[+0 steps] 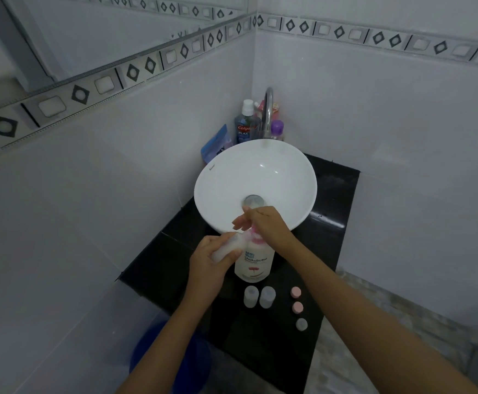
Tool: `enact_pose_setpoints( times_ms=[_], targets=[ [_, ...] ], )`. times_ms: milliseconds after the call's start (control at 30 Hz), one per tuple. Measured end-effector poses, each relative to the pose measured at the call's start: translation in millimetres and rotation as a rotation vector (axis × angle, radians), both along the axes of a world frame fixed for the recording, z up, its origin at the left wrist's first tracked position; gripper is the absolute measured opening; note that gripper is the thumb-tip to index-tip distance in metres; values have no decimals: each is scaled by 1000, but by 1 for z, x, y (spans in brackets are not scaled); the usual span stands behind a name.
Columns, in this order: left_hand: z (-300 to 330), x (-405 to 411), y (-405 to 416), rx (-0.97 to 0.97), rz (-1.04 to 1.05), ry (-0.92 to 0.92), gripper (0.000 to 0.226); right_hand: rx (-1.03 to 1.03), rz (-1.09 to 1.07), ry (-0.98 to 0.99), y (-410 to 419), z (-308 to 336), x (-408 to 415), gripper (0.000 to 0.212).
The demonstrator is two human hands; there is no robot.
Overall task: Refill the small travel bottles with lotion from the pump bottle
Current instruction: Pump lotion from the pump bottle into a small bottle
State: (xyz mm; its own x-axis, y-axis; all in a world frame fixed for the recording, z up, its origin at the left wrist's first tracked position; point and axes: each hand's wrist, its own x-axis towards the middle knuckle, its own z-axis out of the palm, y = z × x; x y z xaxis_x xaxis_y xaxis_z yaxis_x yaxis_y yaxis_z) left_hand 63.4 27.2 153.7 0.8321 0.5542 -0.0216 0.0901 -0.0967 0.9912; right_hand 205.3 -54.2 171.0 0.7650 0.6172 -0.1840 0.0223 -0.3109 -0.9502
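The fingers (pixel 233 255) of our left hand (pixel 209 260) were curled round a small translucent plastic travel bottle (pixel 229 247), which we held tilted with its mouth toward the pink pump head (pixel 253 236) of the tall white plastic pump bottle (pixel 253 261). Our right hand (pixel 263 223) lay over that pump head with its fingers fairly straight and resting on the plunger; we judged this to be a pressing posture, not a grip. We judged the tilt to serve alignment: the open neck sat just beside the nozzle so that lotion would fall inside and not onto the counter. The exact meeting of nozzle and neck was hidden by our hands. The pump bottle stood upright on the glossy black stone counter (pixel 331 223), touching or nearly touching the front rim of the round white ceramic basin (pixel 226 177). Nearer to us stood two more small frosted travel bottles (pixel 259 296), uncapped and side by side, within easy reach for filling next. To their right lay three small round caps (pixel 297 307), two pink and one grey, in a loose line, well apart from the bottles and presumably set aside to keep them clean. The bottle walls looked smooth and semi-clear, and the counter reflective. We judged the first of three fills to be in hand.
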Motion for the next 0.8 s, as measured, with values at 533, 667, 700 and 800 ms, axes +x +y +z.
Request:
enact_pose_setpoints(
  times_ms=[533, 667, 700, 800],
  targets=[
    [-2, 0, -1, 1, -4, 13, 32, -52, -44, -39, 3, -3, -5, 48],
    [5, 0, 2, 9, -5, -17, 30, 29, 47, 37, 0, 14, 0, 45],
    [5, 1, 2, 9, -4, -16, 31, 41, 61, 34, 0, 16, 0, 44],
    [5, 1, 2, 2, -2, -15, 35, 62, 31, -22, -1, 12, 0, 45]
  ],
)
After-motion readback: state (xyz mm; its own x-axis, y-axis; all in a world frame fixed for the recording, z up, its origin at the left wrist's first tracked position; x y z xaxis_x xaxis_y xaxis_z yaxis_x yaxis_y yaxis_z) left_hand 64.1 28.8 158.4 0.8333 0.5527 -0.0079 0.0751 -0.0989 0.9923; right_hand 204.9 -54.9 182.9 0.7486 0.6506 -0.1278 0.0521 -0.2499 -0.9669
